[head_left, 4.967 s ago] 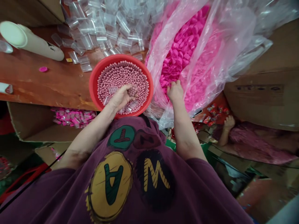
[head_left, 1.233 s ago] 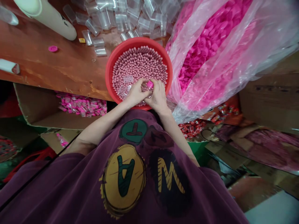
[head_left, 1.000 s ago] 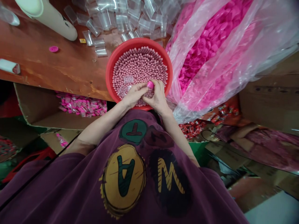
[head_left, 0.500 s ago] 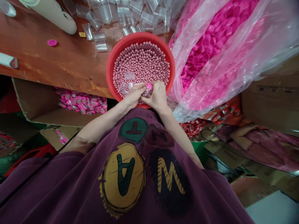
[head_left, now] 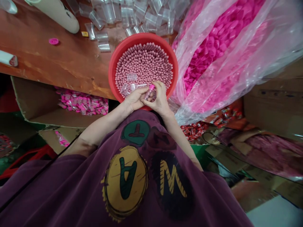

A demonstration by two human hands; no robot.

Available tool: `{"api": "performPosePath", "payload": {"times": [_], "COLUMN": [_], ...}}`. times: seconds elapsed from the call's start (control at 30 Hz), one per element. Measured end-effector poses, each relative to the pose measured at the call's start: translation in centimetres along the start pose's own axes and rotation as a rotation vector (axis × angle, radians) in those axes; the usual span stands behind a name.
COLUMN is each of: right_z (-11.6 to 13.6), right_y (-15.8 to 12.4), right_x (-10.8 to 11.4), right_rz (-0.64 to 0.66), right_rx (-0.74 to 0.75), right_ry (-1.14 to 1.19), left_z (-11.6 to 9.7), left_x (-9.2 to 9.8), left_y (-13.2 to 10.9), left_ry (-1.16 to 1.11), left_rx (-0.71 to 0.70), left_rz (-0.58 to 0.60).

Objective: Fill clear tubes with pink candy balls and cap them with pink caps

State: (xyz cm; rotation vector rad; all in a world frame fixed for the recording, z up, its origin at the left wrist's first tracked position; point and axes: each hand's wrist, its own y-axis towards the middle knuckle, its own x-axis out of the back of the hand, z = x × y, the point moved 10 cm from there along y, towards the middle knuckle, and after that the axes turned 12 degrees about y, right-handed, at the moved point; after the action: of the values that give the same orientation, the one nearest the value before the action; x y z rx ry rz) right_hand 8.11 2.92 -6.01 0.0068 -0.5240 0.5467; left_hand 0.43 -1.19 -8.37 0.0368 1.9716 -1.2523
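Over the near side of a red bowl full of small pink balls, my two hands meet around a small clear plastic tube with a pink cap. My right hand has it between thumb and fingers, the thumb near the lower end and a finger by the cap. The thumb and fingers of my left hand close on its left side; part of that grip is hidden. Several clear empty tubes lie on the balls to the left of my hands.
Many clear tubes are heaped behind the bowl. An open plastic bag of pink caps bulges at the right. Below the table's left edge, a cardboard box holds filled, capped tubes. One loose cap lies on the table.
The capped tube has turned between my fingers and now slants, cap toward the upper right. My left fingers have loosened a little and more of the tube shows.
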Motion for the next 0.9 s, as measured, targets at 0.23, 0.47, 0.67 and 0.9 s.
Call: {"api": "performPosePath", "payload": {"times": [0.23, 0.47, 0.67, 0.9], "right_z": [1.3, 2.8, 4.8, 0.6], "right_y": [0.7, 1.0, 2.4, 8.5], "right_x": [-0.5, -2.2, -5.9, -7.6], "right_rz": [0.037, 0.111, 0.309, 0.235], "right_rx": [0.011, -0.001, 0.072, 0.020], "right_ry": [-0.108, -0.173, 0.023, -0.067], "left_z": [1.2, 1.8, -1.1, -4.6], "left_x": [-0.1, 2.2, 5.7, 21.5], "left_y": [0.1, -0.3, -3.7, -15.1], "left_ry": [-0.146, -0.099, 0.001, 0.154], "left_rx": [0.050, 0.033, -0.153, -0.512], "left_rz": [-0.009, -0.114, -0.210, -0.741]}}
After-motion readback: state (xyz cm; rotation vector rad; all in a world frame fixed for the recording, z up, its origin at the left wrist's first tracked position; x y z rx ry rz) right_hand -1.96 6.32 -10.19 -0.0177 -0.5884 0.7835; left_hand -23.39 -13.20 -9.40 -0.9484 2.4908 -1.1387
